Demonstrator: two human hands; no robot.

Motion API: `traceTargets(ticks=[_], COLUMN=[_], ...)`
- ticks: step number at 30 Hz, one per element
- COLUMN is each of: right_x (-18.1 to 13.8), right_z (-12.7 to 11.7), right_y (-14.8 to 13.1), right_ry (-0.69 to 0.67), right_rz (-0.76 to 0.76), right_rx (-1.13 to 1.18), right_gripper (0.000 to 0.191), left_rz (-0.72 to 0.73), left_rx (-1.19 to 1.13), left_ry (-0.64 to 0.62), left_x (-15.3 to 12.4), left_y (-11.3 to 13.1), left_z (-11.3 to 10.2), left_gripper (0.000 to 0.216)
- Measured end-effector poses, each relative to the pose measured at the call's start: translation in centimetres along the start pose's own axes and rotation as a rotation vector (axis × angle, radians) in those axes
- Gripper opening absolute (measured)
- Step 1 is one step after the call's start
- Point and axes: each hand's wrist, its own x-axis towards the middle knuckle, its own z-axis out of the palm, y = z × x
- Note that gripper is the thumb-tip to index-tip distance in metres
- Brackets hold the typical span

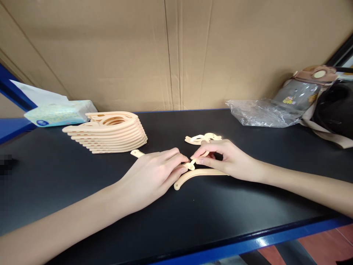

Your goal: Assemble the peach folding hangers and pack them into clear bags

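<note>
— While both hands meet over the black table (242, 209), what is each one gripping?

— Taking their fingertips as the clock's centre, the left hand (158, 167) comes in from eight o'clock, finger and thumb narrowed on a cream strip (191, 166). A cream end (136, 153) pokes out behind it towards half past nine; I can't tell whether that's the same strip.

— And the right?

— The right hand (230, 158) reaches in from three, thumb and forefinger pinching a slim cream piece (193, 161) that meets the strip at the centre.

— What lies close by?

— A curved bar (197, 173) at five o'clock, its far end by the right hand, and an openwork piece (198, 139) at one.

— Further out?

— At ten, a stack of hanger-shaped parts (116, 137), then a tissue pack (62, 114). At two, a clear plastic bag (261, 113) and a bottle (298, 92), with a black bag (335, 108) nearer three.
</note>
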Motion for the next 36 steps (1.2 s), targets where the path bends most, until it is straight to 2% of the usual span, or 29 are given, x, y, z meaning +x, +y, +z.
traceTargets(ticks=[3,6,9,13,16,24,36], right_x=[-0.2,-0.7,-1.0,-1.0,-1.0,-1.0,-1.0], right_z=[0.1,0.2,0.2,0.1,0.0,0.0,0.0], right_y=[-0.1,-0.2,-0.2,-0.2,-0.2,-0.1,-0.1], right_ry=[-0.005,0.011,0.054,0.120,0.108,0.042,0.022], right_rz=[-0.086,-0.172,-0.252,-0.325,-0.328,-0.285,-0.276], right_rx=[-0.086,-0.163,-0.223,-0.292,-0.311,-0.328,-0.340], right_gripper=[0.019,0.028,0.035,0.013,0.013,0.014,0.015], left_rz=[-0.060,-0.243,-0.406,-0.500,-0.551,-0.607,-0.555], left_rx=[-0.064,-0.216,-0.471,-0.826,-0.954,-1.057,-1.040], left_ry=[-0.029,-0.076,-0.106,-0.126,-0.132,-0.140,-0.176], left_x=[-0.2,-0.3,-0.2,0.0,0.0,0.4,0.5], left_y=[0.5,0.7,0.3,-0.7,-1.1,-1.3,-0.2], left_z=[-0.4,-0.9,-1.4,-1.5,-1.6,-1.8,-1.9], left_gripper=[0.021,0.020,0.022,0.023,0.023,0.019,0.022])
